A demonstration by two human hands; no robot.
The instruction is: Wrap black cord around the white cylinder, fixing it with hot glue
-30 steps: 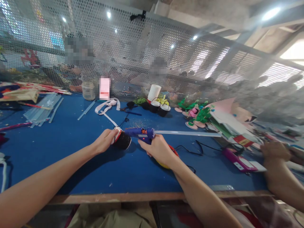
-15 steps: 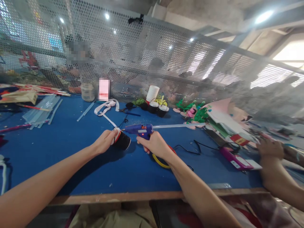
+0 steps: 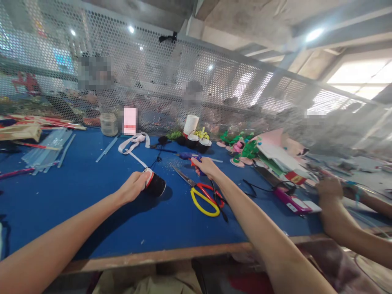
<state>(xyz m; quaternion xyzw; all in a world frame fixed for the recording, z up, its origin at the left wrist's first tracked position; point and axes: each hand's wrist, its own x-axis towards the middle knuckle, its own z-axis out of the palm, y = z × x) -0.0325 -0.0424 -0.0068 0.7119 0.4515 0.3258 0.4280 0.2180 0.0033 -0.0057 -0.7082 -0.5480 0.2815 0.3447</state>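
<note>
Our left hand (image 3: 133,187) rests on the blue table (image 3: 92,212). Its grip is closed around a small black pot (image 3: 157,185) that lies on its side, with a red and white edge showing at the fingertips. Our right hand (image 3: 206,166) reaches farther out, and its grip is wrapped around the handle of a blue glue gun (image 3: 186,155), which sits just above the table. The gun's body points away from that grip toward the left. Just nearer to us than the right grip, a pair of scissors (image 3: 203,198) with yellow and red handles lies flat beside the forearm, apart from the pot. Beyond the left grip a white ribbon (image 3: 133,143) trails across the table. Beyond the right grip two small black baskets (image 3: 197,141) stand by the mesh screen (image 3: 214,81). Well to the right of the right grip, a co-worker's hand (image 3: 329,191) is at the table's edge, and we cannot tell what it holds.
</note>
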